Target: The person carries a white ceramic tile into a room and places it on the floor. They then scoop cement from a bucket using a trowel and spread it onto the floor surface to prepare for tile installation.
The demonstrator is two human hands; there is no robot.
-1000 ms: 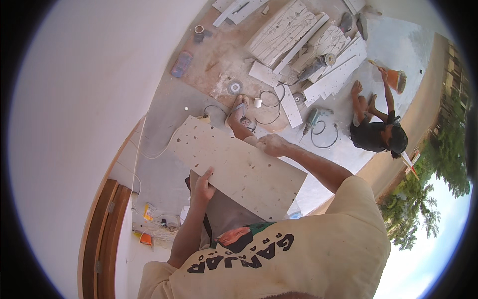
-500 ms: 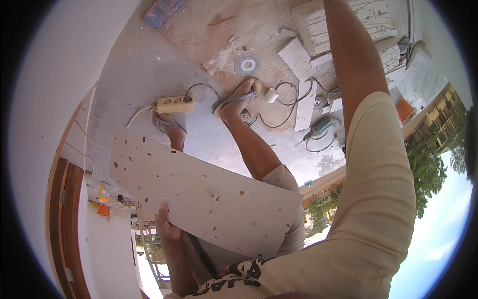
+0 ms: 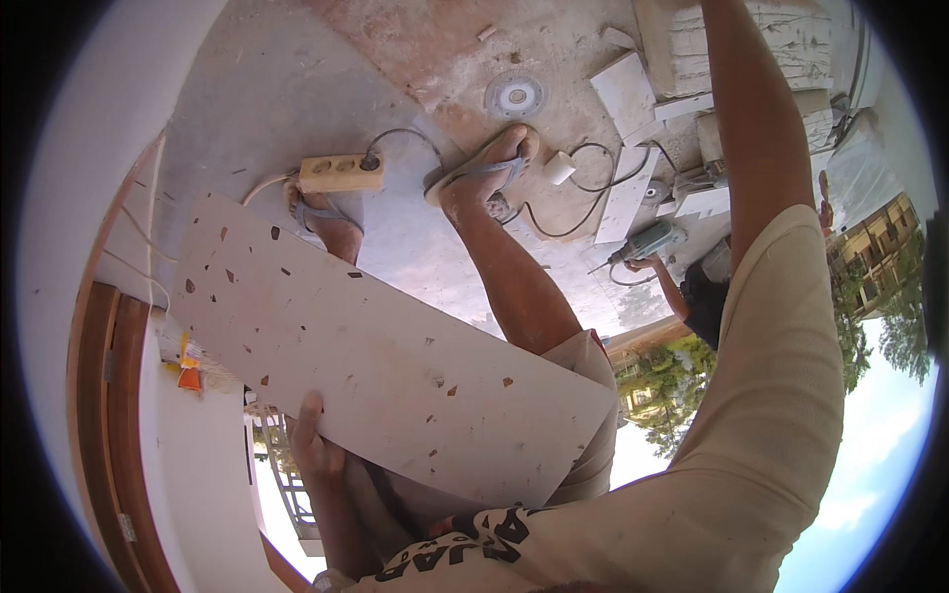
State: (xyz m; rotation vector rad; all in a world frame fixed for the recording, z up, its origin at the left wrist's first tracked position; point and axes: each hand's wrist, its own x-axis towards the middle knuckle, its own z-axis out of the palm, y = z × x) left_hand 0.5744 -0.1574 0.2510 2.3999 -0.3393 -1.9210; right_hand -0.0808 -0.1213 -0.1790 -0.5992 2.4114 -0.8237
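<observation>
My left hand (image 3: pixel 318 445) is closed on the lower edge of a pale speckled tile (image 3: pixel 395 361), which lies tilted over my lap. My right forearm (image 3: pixel 756 138) stretches up to the top of the head view, where that hand is cut off and its fingers cannot be made out. Below its reach lie cracked pale slabs (image 3: pixel 741 49). Beyond the tile are my sandalled feet (image 3: pixel 484 173), beside a beige power strip (image 3: pixel 340 174).
A cutting disc (image 3: pixel 515 95), white roll (image 3: pixel 559 168), looping cables, tile offcuts (image 3: pixel 621 97) and a drill (image 3: pixel 643 242) lie on the dusty floor. A co-worker's hand (image 3: pixel 647 263) is at the drill. A wooden door frame (image 3: pixel 114 395) stands at left.
My right arm has swung from the tile's upper edge up beyond it. The tile stays in my left hand, shifted left in view. The co-worker's hand has appeared at the drill.
</observation>
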